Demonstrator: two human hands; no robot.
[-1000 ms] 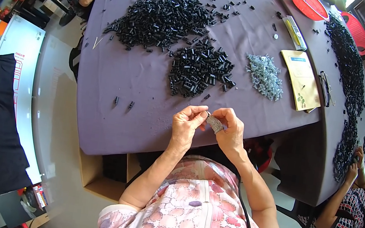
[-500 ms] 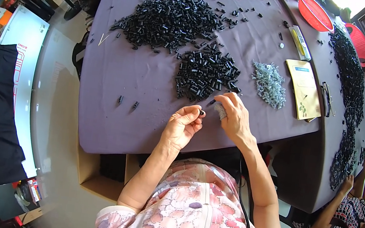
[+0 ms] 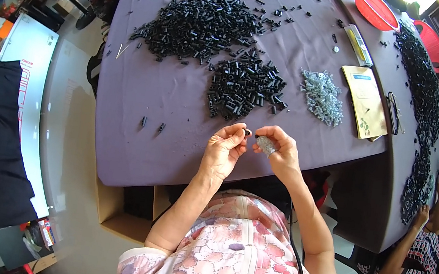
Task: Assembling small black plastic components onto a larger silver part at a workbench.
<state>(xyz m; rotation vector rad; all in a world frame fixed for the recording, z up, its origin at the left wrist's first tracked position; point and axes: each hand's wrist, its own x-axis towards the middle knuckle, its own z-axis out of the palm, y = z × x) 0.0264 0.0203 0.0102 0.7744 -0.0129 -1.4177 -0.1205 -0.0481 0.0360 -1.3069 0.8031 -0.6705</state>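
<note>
My left hand (image 3: 226,148) pinches a small black tubular piece (image 3: 247,133) at its fingertips, just above the near part of the table. Close by on the right, my right hand (image 3: 281,153) curls round a clump of small clear-grey pieces (image 3: 267,145). Something small and dark shows at that hand's fingertips, too small to make out. The two hands nearly meet. Beyond them lies a pile of black tubular pieces (image 3: 245,88), with a larger black pile (image 3: 204,24) farther back. A heap of clear-grey pieces (image 3: 322,97) rests to the right of the near pile.
A yellow booklet (image 3: 365,103), eyeglasses (image 3: 394,113) and a yellow-and-clear package (image 3: 358,45) lie to the right. Red baskets (image 3: 376,11) stand at the far right. Two black pieces (image 3: 152,125) sit at left. Other people work at the far left and right edge.
My right hand has drawn back from the edge of the near black pile, down toward my left hand. The left hand still pinches its black piece and has shifted slightly right.
</note>
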